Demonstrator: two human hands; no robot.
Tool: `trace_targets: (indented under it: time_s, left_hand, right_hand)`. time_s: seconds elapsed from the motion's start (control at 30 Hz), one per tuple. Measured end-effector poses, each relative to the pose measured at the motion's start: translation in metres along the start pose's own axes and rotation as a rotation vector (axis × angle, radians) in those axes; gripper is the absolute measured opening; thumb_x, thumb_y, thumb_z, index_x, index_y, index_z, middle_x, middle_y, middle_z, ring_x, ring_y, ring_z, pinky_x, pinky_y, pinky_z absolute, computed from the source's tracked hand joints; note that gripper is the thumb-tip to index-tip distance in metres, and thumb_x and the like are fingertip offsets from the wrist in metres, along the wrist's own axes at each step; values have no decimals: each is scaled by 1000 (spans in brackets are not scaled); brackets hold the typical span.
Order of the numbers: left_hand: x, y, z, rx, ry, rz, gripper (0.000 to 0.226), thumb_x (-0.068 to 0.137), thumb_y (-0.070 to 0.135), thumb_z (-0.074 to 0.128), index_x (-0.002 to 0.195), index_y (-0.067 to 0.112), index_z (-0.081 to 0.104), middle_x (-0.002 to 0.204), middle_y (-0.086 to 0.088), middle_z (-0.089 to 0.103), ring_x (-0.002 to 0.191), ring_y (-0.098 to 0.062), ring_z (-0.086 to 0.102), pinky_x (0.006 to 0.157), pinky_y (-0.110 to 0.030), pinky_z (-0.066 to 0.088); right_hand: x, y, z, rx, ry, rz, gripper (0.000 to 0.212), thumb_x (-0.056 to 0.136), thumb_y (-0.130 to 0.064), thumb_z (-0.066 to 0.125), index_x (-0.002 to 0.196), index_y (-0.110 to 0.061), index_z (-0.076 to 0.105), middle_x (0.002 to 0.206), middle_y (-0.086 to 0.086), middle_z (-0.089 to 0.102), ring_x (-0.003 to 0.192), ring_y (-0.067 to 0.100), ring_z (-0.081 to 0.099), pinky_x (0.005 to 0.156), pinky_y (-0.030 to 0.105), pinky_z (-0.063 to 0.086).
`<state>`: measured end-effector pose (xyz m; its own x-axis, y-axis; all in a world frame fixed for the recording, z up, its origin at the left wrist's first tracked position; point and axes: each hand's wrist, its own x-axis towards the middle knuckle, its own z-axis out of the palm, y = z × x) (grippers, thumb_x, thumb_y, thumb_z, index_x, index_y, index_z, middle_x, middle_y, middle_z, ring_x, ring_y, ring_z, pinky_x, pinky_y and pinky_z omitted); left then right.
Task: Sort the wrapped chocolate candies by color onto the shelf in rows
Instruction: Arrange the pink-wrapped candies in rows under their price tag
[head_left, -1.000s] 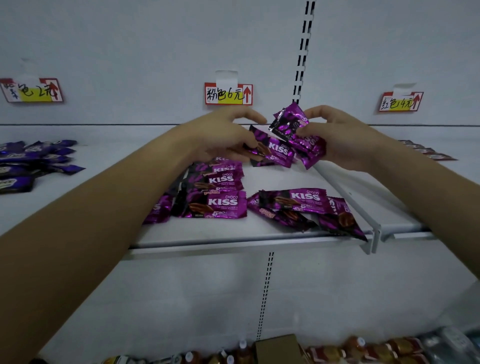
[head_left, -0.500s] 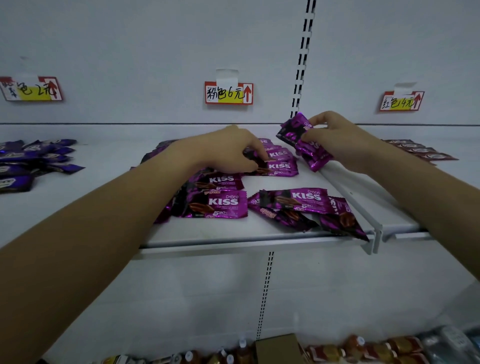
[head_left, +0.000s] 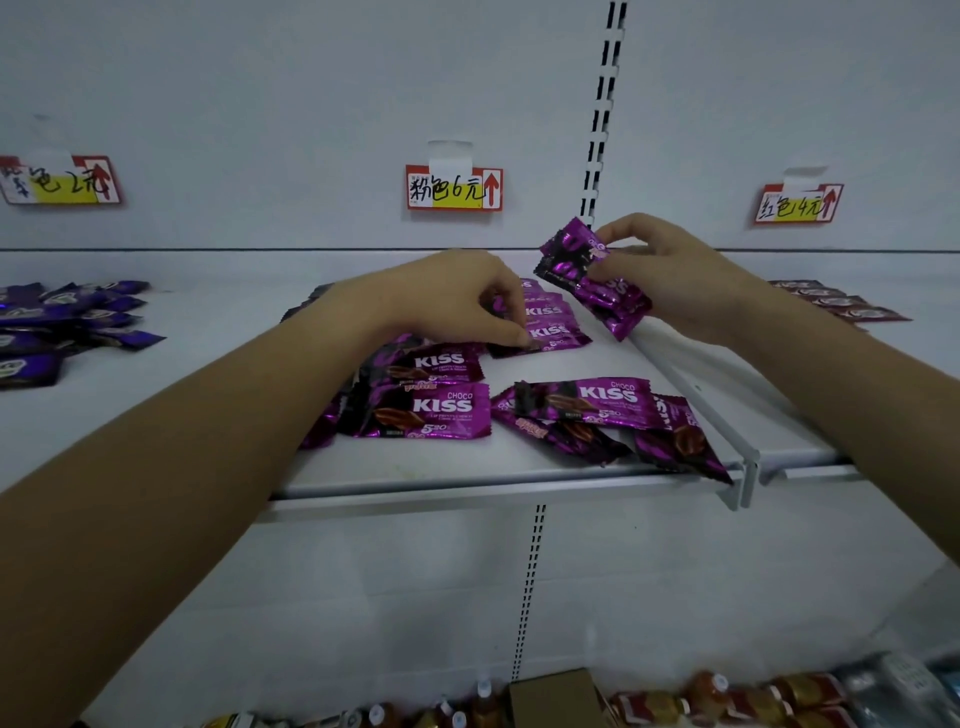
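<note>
left hand now down on candy row — right hand round bundle

left grip curled palm-down and low, right grip raised higher, pinching tight.

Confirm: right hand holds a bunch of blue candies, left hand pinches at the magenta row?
No. The head view shows the right hand gripping magenta candies, not blue; the left hand does pinch at the magenta row.
</note>
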<state>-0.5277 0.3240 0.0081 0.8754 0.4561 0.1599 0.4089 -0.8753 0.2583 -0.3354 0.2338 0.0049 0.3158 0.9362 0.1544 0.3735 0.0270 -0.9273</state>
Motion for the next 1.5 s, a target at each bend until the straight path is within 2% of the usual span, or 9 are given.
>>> trace_targets:
  time_s: [0.13, 0.3, 0.47, 0.63, 0.8, 1.07, 1.2, 1.33, 1.5]
  left_hand:
    - [2, 4, -2, -330, 259, -134, 21, 90, 36, 61, 99, 18, 57, 98, 4, 67, 90, -9, 64, 78, -28, 50]
    - [-3, 14, -5, -961, 149, -193, 40, 82, 0, 69, 112, 9, 43, 88, -7, 75, 79, -18, 72, 72, -29, 59]
    - [-3, 13, -5, -865, 127, -215, 54, 80, -6, 69, 126, 8, 45, 85, -7, 70, 67, -15, 69, 62, -21, 56]
    - [-10, 10, -11, -747, 76, -200, 41, 83, -9, 62, 117, 15, 59, 71, -4, 59, 55, -12, 63, 56, -18, 52]
    - [-9, 10, -10, -774, 72, -245, 26, 85, -7, 60, 96, 16, 66, 80, -10, 61, 62, -16, 63, 72, -32, 58]
    - [-6, 14, -10, -993, 171, -287, 23, 88, -4, 57, 92, 17, 64, 86, -6, 69, 75, -17, 69, 69, -28, 59]
    - [-6, 14, -11, -1016, 194, -261, 22, 88, -3, 58, 93, 18, 61, 84, -6, 69, 77, -17, 69, 73, -30, 59]
    - [-13, 15, -16, -686, 101, -179, 9, 85, 5, 65, 89, 12, 60, 87, -11, 69, 73, -15, 65, 72, -29, 56]
    - [-19, 14, -19, -381, -12, -107, 8, 81, 17, 73, 82, 15, 66, 75, 9, 73, 68, 2, 64, 68, -13, 44]
  right_hand:
    - [-4, -3, 2, 101, -154, -64, 16, 92, -4, 54, 98, -15, 64, 94, 9, 69, 81, 20, 67, 76, 32, 54]
    - [-5, -4, 2, 123, -209, -79, 16, 93, -5, 51, 96, -17, 63, 89, 6, 69, 80, 18, 66, 80, 35, 54]
    - [-4, -3, 2, 112, -168, -87, 14, 93, -8, 54, 99, -18, 62, 92, 7, 69, 85, 19, 67, 80, 33, 54]
    - [-2, -7, -6, 287, -65, -90, 19, 93, -4, 48, 109, -8, 57, 87, 8, 72, 87, 24, 71, 74, 33, 57]
    - [-5, -6, -4, 209, -136, -49, 15, 92, -6, 52, 102, -16, 58, 85, 3, 71, 78, 17, 69, 71, 32, 56]
    - [-10, -6, -5, 183, -241, -57, 15, 94, -5, 51, 104, -15, 56, 94, 10, 69, 85, 20, 68, 71, 30, 56]
    - [-11, -8, -4, 194, -197, -93, 16, 93, -3, 51, 101, -14, 58, 100, 14, 67, 92, 25, 65, 88, 39, 53]
    - [-12, -9, -6, 120, -165, -108, 17, 92, -3, 53, 94, -18, 61, 87, 4, 69, 82, 17, 65, 81, 33, 52]
    - [-19, -6, 0, -60, -234, -93, 15, 92, -7, 56, 102, -16, 60, 71, -6, 65, 63, 6, 60, 60, 17, 48]
